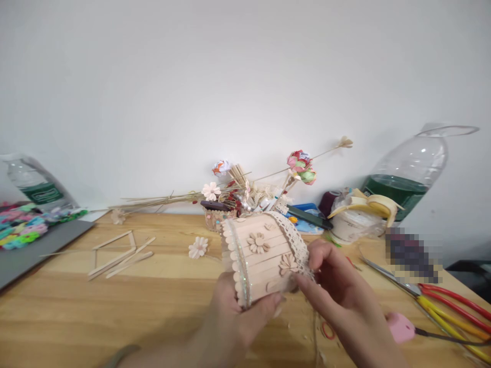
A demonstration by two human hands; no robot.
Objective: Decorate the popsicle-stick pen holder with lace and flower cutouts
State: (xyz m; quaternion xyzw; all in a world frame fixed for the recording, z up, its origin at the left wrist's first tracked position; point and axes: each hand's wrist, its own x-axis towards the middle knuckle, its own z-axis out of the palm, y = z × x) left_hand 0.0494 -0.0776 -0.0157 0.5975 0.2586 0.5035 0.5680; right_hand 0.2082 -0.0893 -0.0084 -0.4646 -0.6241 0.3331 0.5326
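Note:
I hold a round holder made of popsicle sticks (258,253) tipped on its side above the wooden table (115,306). It has wooden flower shapes on its wall, a glitter band at one end and white lace at the other. My left hand (238,314) grips it from below at the glitter-band end. My right hand (337,291) pinches the lace edge at the lower right with thumb and fingers closed.
Loose popsicle sticks (118,255) and a small paper flower (198,247) lie to the left. Paper flowers on stems (301,166), a tape roll (358,217), two plastic bottles (410,174) (32,184), scissors (441,301) and colourful pieces on a grey board (19,227) surround the area.

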